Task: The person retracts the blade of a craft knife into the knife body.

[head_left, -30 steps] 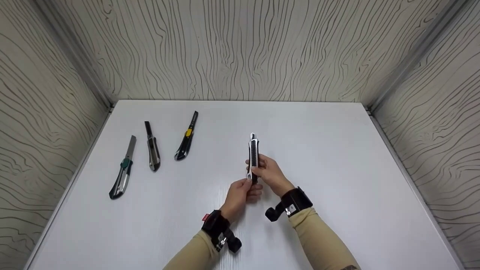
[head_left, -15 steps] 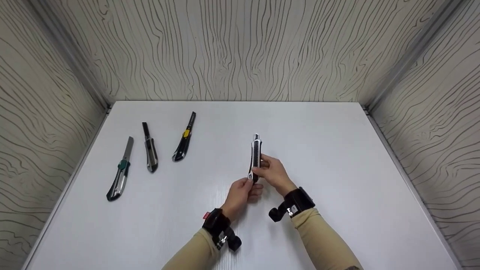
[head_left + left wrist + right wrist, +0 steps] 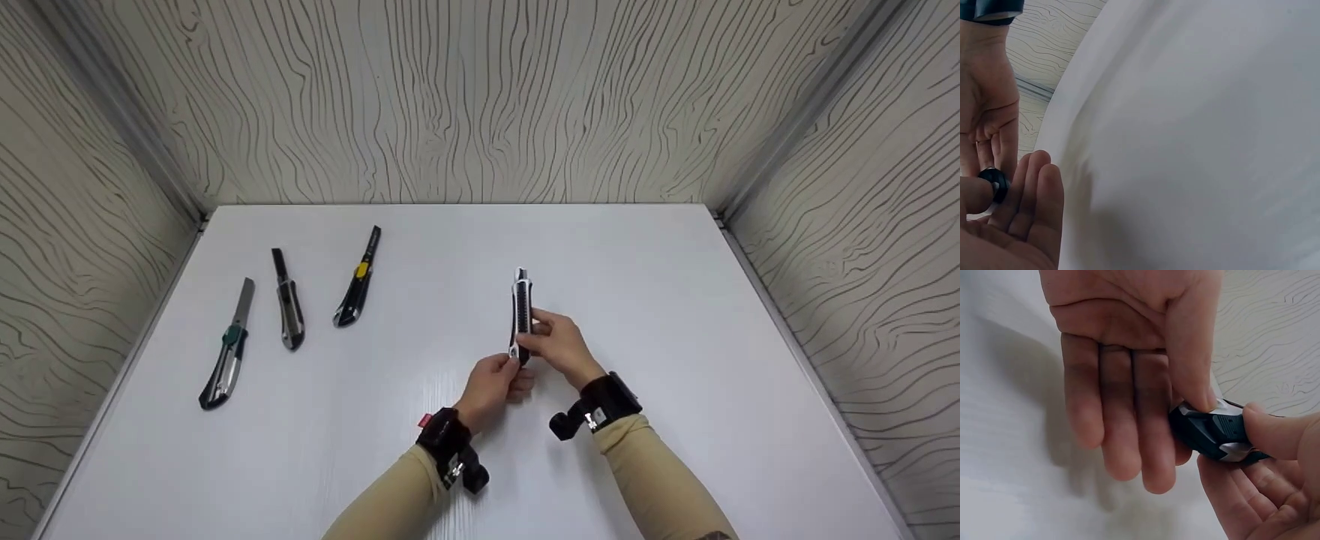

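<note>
Both hands hold a silver-and-black snap-off utility knife (image 3: 523, 304) above the white table, its nose pointing away from the body. The left hand (image 3: 487, 390) pinches its near end between thumb and fingers. On the right side of the handle, the right hand (image 3: 561, 346) grips it with the thumb on top. In the right wrist view, the knife's dark butt end (image 3: 1202, 430) lies between both thumbs, and several right fingers (image 3: 1120, 405) extend past it. The left wrist view shows only the black end (image 3: 999, 188) by the left thumb.
Three more utility knives lie on the left of the white table (image 3: 600, 247): one with a green slider (image 3: 229, 356), a grey-and-black one (image 3: 290, 311) and one with a yellow slider (image 3: 358, 277). Wood-patterned panels (image 3: 450, 97) enclose the table's back and sides.
The head view has swung slightly right, so the table and its knives appear farther left. Both hands and the held knife sit a little farther right in view, with the same grip.
</note>
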`<state>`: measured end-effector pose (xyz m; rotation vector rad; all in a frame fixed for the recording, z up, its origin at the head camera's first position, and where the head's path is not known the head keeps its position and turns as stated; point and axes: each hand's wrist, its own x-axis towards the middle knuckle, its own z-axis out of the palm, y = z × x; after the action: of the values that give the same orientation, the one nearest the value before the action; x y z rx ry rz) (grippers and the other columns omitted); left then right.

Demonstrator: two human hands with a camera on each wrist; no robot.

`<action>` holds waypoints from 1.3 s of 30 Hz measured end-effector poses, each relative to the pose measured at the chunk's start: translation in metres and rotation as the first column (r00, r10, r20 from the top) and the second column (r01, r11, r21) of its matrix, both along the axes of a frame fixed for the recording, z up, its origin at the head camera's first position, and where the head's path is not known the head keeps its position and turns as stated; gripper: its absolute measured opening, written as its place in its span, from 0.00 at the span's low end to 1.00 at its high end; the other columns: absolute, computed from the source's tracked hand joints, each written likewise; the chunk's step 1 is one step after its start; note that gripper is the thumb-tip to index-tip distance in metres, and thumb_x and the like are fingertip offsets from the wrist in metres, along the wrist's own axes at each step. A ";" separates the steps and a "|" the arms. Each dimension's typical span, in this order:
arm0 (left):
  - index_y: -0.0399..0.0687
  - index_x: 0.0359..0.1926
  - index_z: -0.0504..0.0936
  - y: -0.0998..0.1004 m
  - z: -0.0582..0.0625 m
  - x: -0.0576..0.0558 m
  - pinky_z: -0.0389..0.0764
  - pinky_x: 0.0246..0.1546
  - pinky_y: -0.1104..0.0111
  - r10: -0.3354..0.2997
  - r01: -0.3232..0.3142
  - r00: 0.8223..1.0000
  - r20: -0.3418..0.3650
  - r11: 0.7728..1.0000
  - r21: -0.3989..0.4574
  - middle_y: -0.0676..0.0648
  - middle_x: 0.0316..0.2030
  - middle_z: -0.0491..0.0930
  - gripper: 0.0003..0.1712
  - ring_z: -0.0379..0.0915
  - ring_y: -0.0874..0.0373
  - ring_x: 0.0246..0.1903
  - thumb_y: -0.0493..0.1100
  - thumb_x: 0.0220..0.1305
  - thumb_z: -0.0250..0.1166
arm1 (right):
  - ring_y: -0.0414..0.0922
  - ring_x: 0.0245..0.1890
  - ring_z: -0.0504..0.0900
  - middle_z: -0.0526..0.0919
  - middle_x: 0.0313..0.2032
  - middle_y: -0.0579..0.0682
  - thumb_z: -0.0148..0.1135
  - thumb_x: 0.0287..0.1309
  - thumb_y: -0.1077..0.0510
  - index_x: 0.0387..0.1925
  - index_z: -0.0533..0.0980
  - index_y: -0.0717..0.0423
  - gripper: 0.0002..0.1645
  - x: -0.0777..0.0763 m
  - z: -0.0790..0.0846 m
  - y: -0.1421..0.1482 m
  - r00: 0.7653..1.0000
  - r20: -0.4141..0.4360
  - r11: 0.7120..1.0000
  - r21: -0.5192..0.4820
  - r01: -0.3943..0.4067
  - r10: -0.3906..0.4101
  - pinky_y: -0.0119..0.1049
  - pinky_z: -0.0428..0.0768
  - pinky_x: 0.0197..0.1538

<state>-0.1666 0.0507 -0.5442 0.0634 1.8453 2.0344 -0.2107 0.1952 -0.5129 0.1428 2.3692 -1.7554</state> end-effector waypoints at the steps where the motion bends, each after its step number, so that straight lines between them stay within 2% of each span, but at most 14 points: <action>1: 0.25 0.47 0.76 0.002 0.000 -0.001 0.84 0.36 0.65 -0.005 0.005 1.000 -0.001 1.000 -0.005 0.32 0.40 0.84 0.18 0.83 0.56 0.34 0.39 0.74 0.48 | 0.46 0.42 0.85 0.83 0.49 0.66 0.64 0.57 0.68 0.65 0.67 0.65 0.34 0.000 0.000 0.002 1.000 0.002 1.000 0.001 -0.002 0.002 0.36 0.85 0.44; 8: 0.25 0.45 0.77 0.019 0.002 -0.011 0.80 0.28 0.69 -0.036 0.036 0.999 0.022 0.999 -0.009 0.32 0.36 0.84 0.18 0.78 0.59 0.27 0.38 0.73 0.49 | 0.48 0.45 0.84 0.80 0.53 0.69 0.61 0.59 0.68 0.64 0.66 0.70 0.31 -0.004 0.000 0.019 1.000 0.018 1.000 0.003 0.007 -0.007 0.37 0.84 0.47; 15: 0.26 0.41 0.80 0.035 0.004 -0.020 0.79 0.28 0.70 -0.070 0.072 0.997 0.026 0.994 -0.088 0.34 0.35 0.85 0.17 0.76 0.58 0.25 0.38 0.72 0.49 | 0.47 0.44 0.83 0.79 0.53 0.71 0.58 0.61 0.68 0.64 0.65 0.73 0.30 -0.008 0.000 0.034 1.000 0.020 1.000 0.027 0.001 -0.002 0.36 0.84 0.47; 23: 0.29 0.40 0.82 0.047 0.003 -0.025 0.81 0.28 0.70 -0.129 0.127 0.992 0.000 0.973 -0.192 0.39 0.31 0.84 0.18 0.76 0.61 0.25 0.39 0.71 0.48 | 0.45 0.44 0.82 0.77 0.55 0.71 0.58 0.62 0.67 0.64 0.64 0.74 0.31 -0.013 -0.001 0.050 0.999 0.047 0.997 0.071 0.009 -0.013 0.34 0.83 0.44; 30: 0.30 0.42 0.81 0.043 0.005 -0.022 0.84 0.32 0.67 -0.144 0.139 0.990 -0.008 0.966 -0.218 0.38 0.36 0.86 0.17 0.81 0.58 0.29 0.38 0.71 0.48 | 0.44 0.42 0.82 0.76 0.56 0.71 0.58 0.62 0.66 0.66 0.61 0.75 0.33 -0.019 -0.004 0.072 0.994 0.104 0.993 0.118 0.011 -0.023 0.33 0.83 0.44; 35: 0.30 0.52 0.78 0.035 0.009 -0.023 0.84 0.36 0.66 -0.138 0.136 0.990 0.009 0.967 -0.217 0.41 0.39 0.87 0.19 0.83 0.58 0.33 0.41 0.73 0.49 | 0.43 0.41 0.81 0.77 0.54 0.69 0.60 0.62 0.64 0.65 0.62 0.75 0.33 -0.025 -0.005 0.091 0.992 0.114 0.975 0.220 0.024 -0.050 0.31 0.83 0.42; 39: 0.32 0.57 0.76 0.022 0.010 -0.024 0.84 0.39 0.66 -0.136 0.131 0.991 -0.003 0.958 -0.254 0.45 0.39 0.87 0.21 0.83 0.59 0.35 0.43 0.74 0.50 | 0.43 0.38 0.80 0.78 0.51 0.66 0.61 0.61 0.62 0.63 0.65 0.74 0.32 -0.027 -0.003 0.105 0.991 0.114 0.952 0.303 0.034 -0.071 0.28 0.80 0.38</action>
<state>-0.1905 0.0725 -0.5340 0.1355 2.0394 1.7009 -0.2374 0.3001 -0.5159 0.3501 2.5446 -1.3503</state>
